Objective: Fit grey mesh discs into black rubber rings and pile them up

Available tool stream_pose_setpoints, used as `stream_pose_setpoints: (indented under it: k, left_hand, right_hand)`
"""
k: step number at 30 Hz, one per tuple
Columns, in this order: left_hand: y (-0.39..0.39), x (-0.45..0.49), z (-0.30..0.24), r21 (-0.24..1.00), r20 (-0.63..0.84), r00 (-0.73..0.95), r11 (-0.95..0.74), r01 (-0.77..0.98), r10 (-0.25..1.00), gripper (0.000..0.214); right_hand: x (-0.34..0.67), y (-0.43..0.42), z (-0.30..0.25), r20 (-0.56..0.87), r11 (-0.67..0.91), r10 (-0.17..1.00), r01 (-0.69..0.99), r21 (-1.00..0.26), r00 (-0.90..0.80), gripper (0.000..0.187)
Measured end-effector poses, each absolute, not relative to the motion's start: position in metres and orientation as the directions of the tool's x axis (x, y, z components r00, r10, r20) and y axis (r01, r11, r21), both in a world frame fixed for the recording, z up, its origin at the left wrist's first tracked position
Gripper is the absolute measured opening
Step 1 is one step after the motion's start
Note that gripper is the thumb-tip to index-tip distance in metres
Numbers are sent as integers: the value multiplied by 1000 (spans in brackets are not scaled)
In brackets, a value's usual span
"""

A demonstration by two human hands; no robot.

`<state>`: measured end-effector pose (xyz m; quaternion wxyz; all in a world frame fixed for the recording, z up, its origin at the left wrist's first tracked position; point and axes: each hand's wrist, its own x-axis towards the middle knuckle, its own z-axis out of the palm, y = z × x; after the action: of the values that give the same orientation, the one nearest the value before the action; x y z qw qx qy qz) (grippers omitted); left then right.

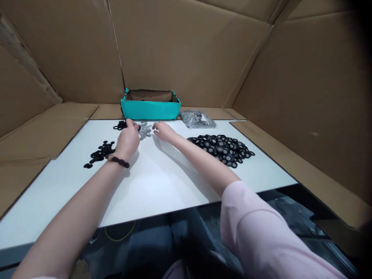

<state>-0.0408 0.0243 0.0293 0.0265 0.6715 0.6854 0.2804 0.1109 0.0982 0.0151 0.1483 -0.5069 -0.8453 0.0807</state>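
Observation:
My left hand [128,140], with a dark braided band at the wrist, is closed with thumb and fingers pinching a small black ring [138,127]. Just to its right lies a cluster of small translucent grey discs [145,131]. My right hand [164,131] hovers at the right side of these discs, fingers curved and apart, and I see nothing between them. Behind my left hand is a small group of black rings [120,125], partly hidden by the hand. More black round pieces [100,151] lie scattered left of that wrist.
A large heap of black rings with grey centres [222,149] spreads over the right of the white tabletop [162,186]. A turquoise box [151,110] with dark contents stands at the back, beside a clear plastic bag [197,118]. Cardboard walls [192,54] enclose the table.

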Motion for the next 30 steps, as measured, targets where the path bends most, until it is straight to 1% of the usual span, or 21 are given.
stream_pose_setpoints:
  k: [1,4,7,9,11,15,17,26,28,30]
  left_hand:
    - [24,-44,29,438,360,-114,-60,897,926,38]
    - [24,-54,32,463,392,-190,-15,886,900,38]
    - [25,-61,33,410,398,-239,61,910,886,40]
    - [26,-63,31,342,387,-224,86,936,894,42]
    - [29,-63,26,288,392,-177,62,956,903,42]
    - [35,-63,17,240,447,-114,3,971,888,39]
    - [37,-63,14,224,450,-96,-9,975,888,38]
    - [34,-57,13,181,429,-36,-47,982,902,36]
    - [33,-55,14,198,428,-35,-55,979,903,36]
    - [32,-52,14,245,408,-44,-63,967,912,35]
  right_hand:
    - [100,107,12,156,465,885,839,-283,-438,28]
    - [81,125,7,107,441,897,856,-269,-428,23]
    - [75,133,3,79,445,894,856,-261,-441,16]
    - [74,136,1,83,446,894,851,-277,-441,15]
    - [74,139,-2,101,436,899,844,-312,-427,17]
    - [73,143,-2,145,412,911,825,-387,-387,18]
    - [74,144,1,163,400,916,820,-409,-366,20]
    - [81,139,11,205,383,924,806,-451,-324,25]
    - [83,136,14,229,364,930,802,-473,-287,25]
    - [89,128,19,266,348,933,791,-504,-241,24]
